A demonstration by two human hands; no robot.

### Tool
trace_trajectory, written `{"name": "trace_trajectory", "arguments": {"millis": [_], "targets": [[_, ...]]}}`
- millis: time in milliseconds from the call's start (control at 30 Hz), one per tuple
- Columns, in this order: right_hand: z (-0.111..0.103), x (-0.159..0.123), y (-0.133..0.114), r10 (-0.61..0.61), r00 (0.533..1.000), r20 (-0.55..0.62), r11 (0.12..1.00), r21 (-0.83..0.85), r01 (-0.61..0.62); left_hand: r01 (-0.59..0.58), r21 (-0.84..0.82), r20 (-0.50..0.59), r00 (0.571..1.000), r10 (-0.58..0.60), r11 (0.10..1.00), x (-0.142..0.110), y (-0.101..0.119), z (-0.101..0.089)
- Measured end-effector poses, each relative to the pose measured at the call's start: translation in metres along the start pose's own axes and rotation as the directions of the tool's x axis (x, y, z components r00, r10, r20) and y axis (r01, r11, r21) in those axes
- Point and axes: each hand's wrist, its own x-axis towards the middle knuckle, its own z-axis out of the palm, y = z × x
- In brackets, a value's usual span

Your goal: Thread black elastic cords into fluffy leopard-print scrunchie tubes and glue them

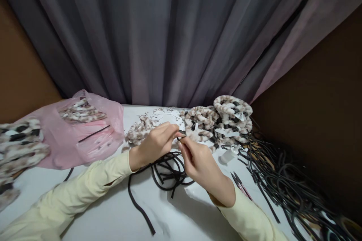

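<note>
A piece of black cord is held between the left hand and the right hand, above the white table. It is pinched narrowly by the thumb and fingers of each hand, and the two sets of fingertips are brought almost together. Most of the piece is covered by the fingers, so whether it is joined to the loose coil lying below the grip cannot be told. From that coil, one long strand is trailed toward the near side, left of the grip. Both forearms are covered by pale yellow sleeves.

Just beyond the grip, to its left, a fluffy mottled pile is partly hidden by the left hand. Beyond and to the right, fluffy rings are stacked, with white tags attached. To the right of the right hand, a small white bottle and scissors are placed, and farther right a large tangle of black cords is heaped. Well to the left, a pink plastic bag is spread beside more fluffy pieces. The far side is closed off by a grey curtain.
</note>
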Motion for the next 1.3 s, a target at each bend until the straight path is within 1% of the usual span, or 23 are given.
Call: {"name": "trace_trajectory", "arguments": {"millis": [33,100,200,267,300,367,433,500,567,633,667,733,833,900,967,1033,1100,1133,1167,1233,1267,1300], "targets": [[0.0,0.0,0.001,0.036,0.999,0.008,0.997,-0.066,-0.035,0.043,-0.019,0.045,0.998,-0.042,0.999,0.001,0.0,0.001],[0.002,0.0,0.002,0.059,0.998,0.002,0.977,-0.207,-0.057,0.138,-0.055,0.13,0.983,-0.13,0.989,0.003,0.0,0.001],[0.004,0.0,0.004,-0.007,0.998,-0.07,0.92,-0.392,-0.021,0.307,-0.108,0.205,0.938,-0.28,0.946,0.007,0.006,-0.001],[0.006,0.002,0.008,-0.056,0.989,-0.138,0.897,-0.443,-0.011,0.396,-0.172,0.238,0.905,-0.352,0.902,0.01,0.01,-0.004],[0.007,0.003,0.01,-0.07,0.983,-0.17,0.9,-0.436,-0.011,0.436,-0.211,0.263,0.887,-0.379,0.875,0.011,0.012,-0.006],[0.009,0.006,0.016,-0.075,0.973,-0.22,0.934,-0.357,-0.009,0.521,-0.296,0.325,0.843,-0.428,0.8,0.013,0.015,-0.008],[0.011,0.009,0.021,-0.066,0.962,-0.264,0.971,-0.239,0.001,0.609,-0.378,0.396,0.787,-0.472,0.698,0.014,0.015,-0.009],[0.011,0.012,0.023,-0.048,0.955,-0.293,0.99,-0.14,0.007,0.67,-0.438,0.458,0.74,-0.493,0.599,0.015,0.014,-0.01],[0.009,0.014,0.024,-0.013,0.956,-0.294,0.997,-0.074,-0.009,0.703,-0.467,0.498,0.71,-0.498,0.537,0.015,0.013,-0.01],[0.004,0.016,0.024,0.028,0.964,-0.266,0.999,-0.024,-0.036,0.711,-0.473,0.509,0.703,-0.498,0.521,0.015,0.014,-0.011],[0.002,0.017,0.024,0.047,0.968,-0.246,0.999,-0.002,-0.048,0.707,-0.467,0.504,0.707,-0.496,0.531,0.016,0.014,-0.011],[-0.004,0.018,0.024,0.069,0.978,-0.197,0.997,0.035,-0.064,0.682,-0.437,0.487,0.728,-0.483,0.586,0.015,0.016,-0.013],[-0.011,0.019,0.026,0.066,0.993,-0.101,0.995,0.074,-0.059,0.601,-0.351,0.448,0.781,-0.435,0.718,0.013,0.017,-0.014],[-0.015,0.019,0.027,0.041,0.999,-0.035,0.995,0.093,-0.038,0.524,-0.312,0.435,0.821,-0.371,0.793,0.01,0.017,-0.013],[-0.016,0.019,0.028,0.019,1.0,0.019,0.993,0.113,-0.021,0.463,-0.309,0.441,0.844,-0.307,0.83,0.009,0.017,-0.013],[-0.017,0.019,0.029,0.024,0.998,0.061,0.99,0.136,-0.032,0.436,-0.313,0.448,0.851,-0.274,0.843,0.007,0.018,-0.012],[-0.016,0.02,0.031,0.062,0.992,0.112,0.982,0.169,-0.08,0.408,-0.297,0.43,0.864,-0.26,0.864,0.006,0.019,-0.012],[-0.016,0.02,0.032,0.082,0.985,0.151,0.974,0.196,-0.111,0.37,-0.287,0.412,0.88,-0.234,0.884,0.005,0.02,-0.011],[-0.016,0.02,0.033,0.096,0.975,0.198,0.964,0.225,-0.14,0.307,-0.284,0.393,0.902,-0.181,0.908,0.004,0.021,-0.011],[-0.015,0.02,0.035,0.092,0.955,0.283,0.949,0.266,-0.171,0.116,-0.285,0.35,0.937,-0.009,0.951,0.0,0.021,-0.009],[-0.014,0.019,0.034,0.082,0.948,0.308,0.947,0.272,-0.17,0.01,-0.281,0.331,0.94,0.087,0.96,-0.002,0.02,-0.008],[-0.013,0.017,0.033,0.074,0.946,0.317,0.95,0.268,-0.164,-0.088,-0.272,0.316,0.932,0.175,0.958,-0.005,0.02,-0.007]]}}
